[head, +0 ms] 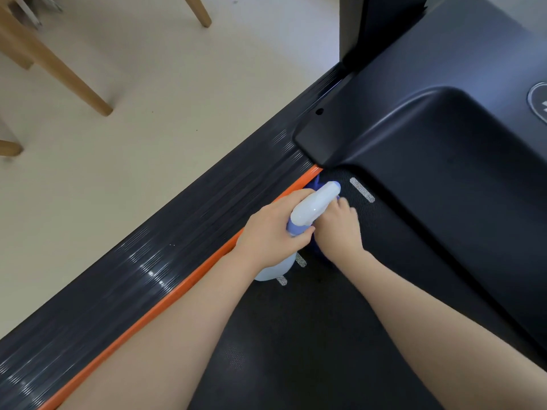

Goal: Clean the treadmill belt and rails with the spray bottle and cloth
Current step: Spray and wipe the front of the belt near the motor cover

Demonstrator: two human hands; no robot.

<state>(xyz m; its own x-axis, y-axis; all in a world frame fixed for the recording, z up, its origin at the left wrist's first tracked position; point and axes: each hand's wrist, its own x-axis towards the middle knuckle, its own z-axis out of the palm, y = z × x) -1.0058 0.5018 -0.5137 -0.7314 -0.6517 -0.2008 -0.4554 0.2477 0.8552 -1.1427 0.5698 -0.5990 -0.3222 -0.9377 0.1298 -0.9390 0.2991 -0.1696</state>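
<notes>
Left hand [268, 229]: fingers curled round the neck of a white spray bottle [310, 207] with a lilac collar, held above the treadmill belt [296, 335], nozzle toward the motor cover [444, 128]. Right hand [337, 229]: fingers bent down onto a blue cloth [317, 182], mostly hidden, lying on the belt beside the orange strip [165, 297] and the ribbed side rail [133, 267]. Wooden chair legs [59, 63] on the pale floor [177, 99].
</notes>
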